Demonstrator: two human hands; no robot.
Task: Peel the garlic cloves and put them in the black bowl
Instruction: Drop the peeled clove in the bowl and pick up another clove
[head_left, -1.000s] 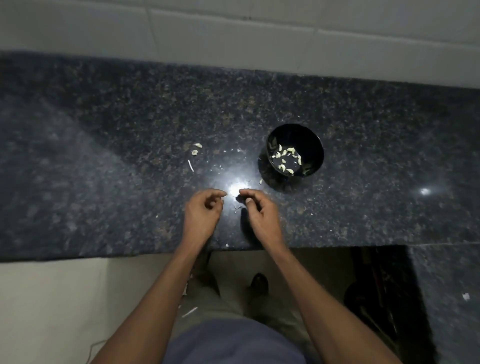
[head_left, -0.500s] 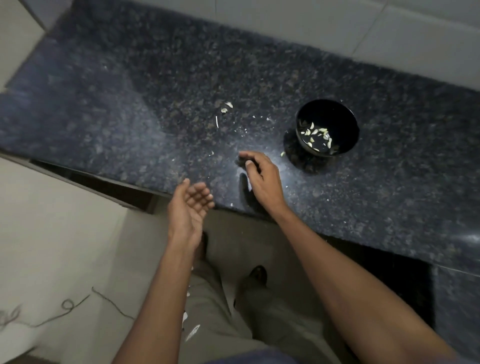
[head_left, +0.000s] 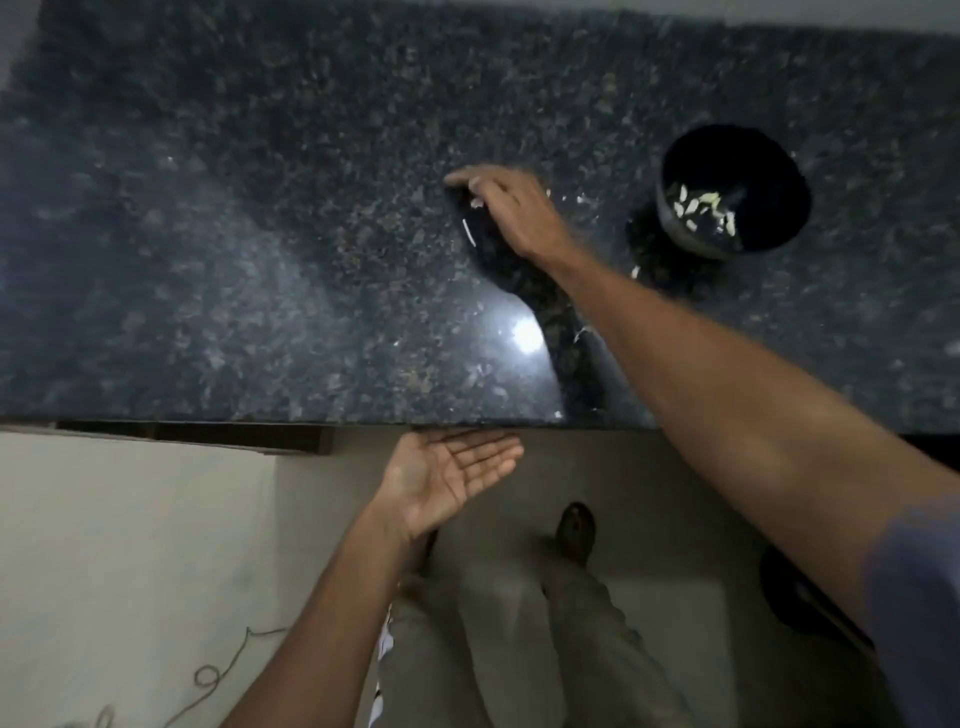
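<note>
From the head camera, a dark speckled stone counter fills the upper half of the frame, with a bright glare spot near its front edge. The black bowl stands at the upper right of the frame, and pale garlic cloves lie inside it on the bottom. The right hand reaches across the counter to just above the middle of the frame, left of the bowl and apart from it, palm down, fingers lowered onto the stone; whether the fingertips pinch anything cannot be told, since blur and the hand's own shadow hide them. A thin white sliver of peel lies on the counter just beside that hand, and a few more pale scraps lie near the foot of the bowl. The left hand sits below the counter's front edge, in the lower middle of the frame, palm up, fingers straight and together, holding nothing. Below it are the person's trousers and a dark shoe on a pale floor.
</note>
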